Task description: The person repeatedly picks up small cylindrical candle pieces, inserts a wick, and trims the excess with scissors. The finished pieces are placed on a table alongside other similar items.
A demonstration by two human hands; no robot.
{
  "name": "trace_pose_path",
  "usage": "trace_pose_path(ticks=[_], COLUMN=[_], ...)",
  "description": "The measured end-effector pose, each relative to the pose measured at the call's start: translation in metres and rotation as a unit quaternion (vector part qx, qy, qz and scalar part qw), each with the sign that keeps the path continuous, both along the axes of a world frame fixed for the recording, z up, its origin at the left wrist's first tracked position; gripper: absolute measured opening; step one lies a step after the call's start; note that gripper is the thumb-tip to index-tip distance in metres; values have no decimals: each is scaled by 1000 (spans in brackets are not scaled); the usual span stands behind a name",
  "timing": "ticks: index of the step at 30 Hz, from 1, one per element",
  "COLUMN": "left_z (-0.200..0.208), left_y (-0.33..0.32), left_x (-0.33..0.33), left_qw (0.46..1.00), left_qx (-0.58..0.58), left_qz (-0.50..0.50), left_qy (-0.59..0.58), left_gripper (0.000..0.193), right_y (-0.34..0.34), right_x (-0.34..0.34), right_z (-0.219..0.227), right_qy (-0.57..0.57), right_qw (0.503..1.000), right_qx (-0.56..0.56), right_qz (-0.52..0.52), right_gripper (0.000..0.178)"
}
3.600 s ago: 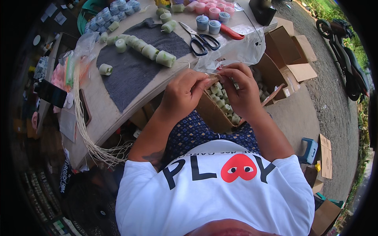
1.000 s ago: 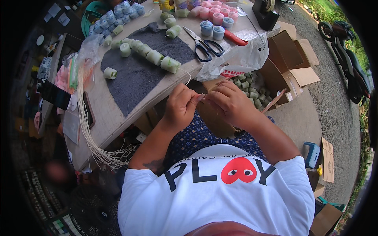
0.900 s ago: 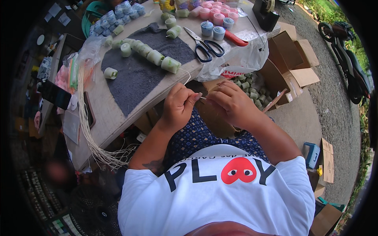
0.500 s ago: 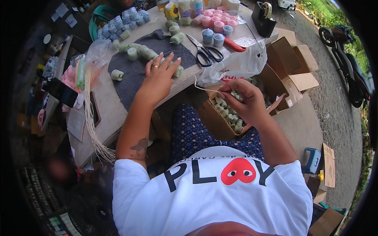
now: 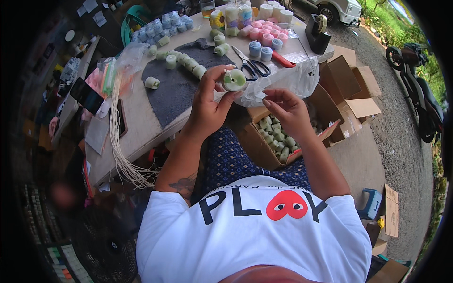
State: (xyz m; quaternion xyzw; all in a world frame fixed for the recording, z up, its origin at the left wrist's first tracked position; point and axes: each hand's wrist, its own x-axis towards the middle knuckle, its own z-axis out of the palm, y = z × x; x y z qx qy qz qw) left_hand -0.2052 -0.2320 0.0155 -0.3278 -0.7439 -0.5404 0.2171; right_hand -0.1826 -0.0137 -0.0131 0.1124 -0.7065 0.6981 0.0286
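Note:
My left hand [image 5: 211,99] holds a pale green and white candle [image 5: 234,80] upright between thumb and fingers near the table's front edge. The candle's flat end faces me, with a dark hole in its middle. To its right is my right hand [image 5: 289,109], thumb and fingertips drawn together; whatever they pinch is too small to make out. A row of green candles [image 5: 188,63] lies on a dark grey cloth [image 5: 165,96] beyond my left hand. Scissors [image 5: 253,66] with dark blue handles lie open just past the held candle.
A cardboard box [image 5: 257,144] of green candles stands below my right hand. Pink candles [image 5: 267,32], blue candles [image 5: 165,23], a tape dispenser [image 5: 317,35] and a plastic bag [image 5: 292,78] are on the table. White wicks [image 5: 116,137] hang over the left edge.
My left hand has lifted a candle off the row and turned its end toward me. My right hand stays nearby; the wick that stretched from it no longer shows clearly.

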Motion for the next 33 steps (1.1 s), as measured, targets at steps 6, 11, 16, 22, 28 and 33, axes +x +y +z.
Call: trace_pose_path(ticks=[6,11,16,22,28,33], left_z=[5,7,-4,-4,-2,-4], left_y=[11,12,7,1,1,0], left_x=[19,23,17,19,17,15], left_qw=[991,984,996,998,996,993], left_qx=[111,136,63,7,-6,-41], left_qz=[-80,-110,-66,-57,-29,-11], left_qy=[-4,-13,6,4,81,113], left_gripper=[43,42,44,49,51,51], right_y=[-16,-12,-14,-27,-33,-33], right_x=[4,6,13,9,13,12], right_z=[1,13,39,68,68,67], right_qy=[39,63,288,378,384,410], right_qw=[994,990,943,908,908,894], right_qx=[102,119,140,177,165,178], right_qz=[7,-30,-96,11,17,-14], right_gripper=[24,22,33,45,40,34])
